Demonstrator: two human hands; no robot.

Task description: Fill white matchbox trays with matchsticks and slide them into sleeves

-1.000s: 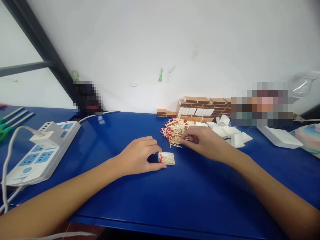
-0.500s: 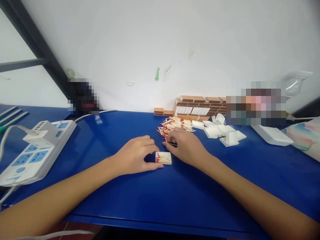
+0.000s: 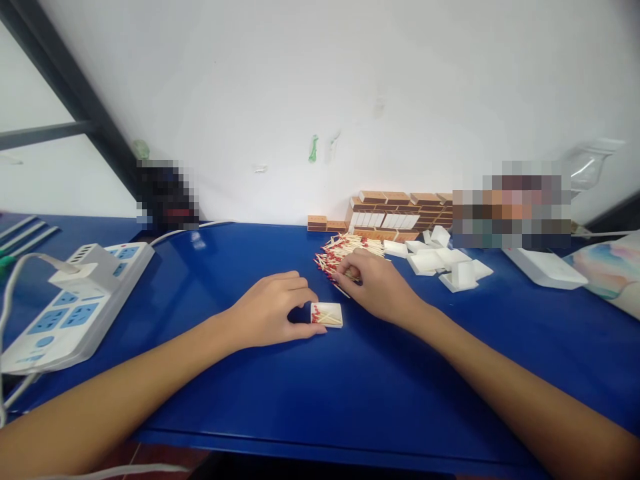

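Observation:
My left hand [image 3: 275,310] rests on the blue table, thumb and fingers closed around the left end of a small white matchbox tray [image 3: 334,311]. Several red-tipped matches [image 3: 323,316] lie inside it, some crossed. Behind the tray, my right hand [image 3: 377,283] is at the near right side of a loose heap of matches [image 3: 345,250]. Its fingers are curled toward the thumb. What lies between those fingertips is hidden or too small to make out. A single match [image 3: 342,290] shows just below the right thumb.
Closed brown matchboxes [image 3: 430,213] are stacked against the wall. White trays [image 3: 425,262] lie scattered right of the heap. A power strip [image 3: 75,313] with cables is on the left. A white box-like object [image 3: 545,269] and patterned cloth [image 3: 610,263] are on the right.
My right hand has shifted slightly up and right, toward the heap, with its fingers curling more. My left hand and the tray have stayed in place.

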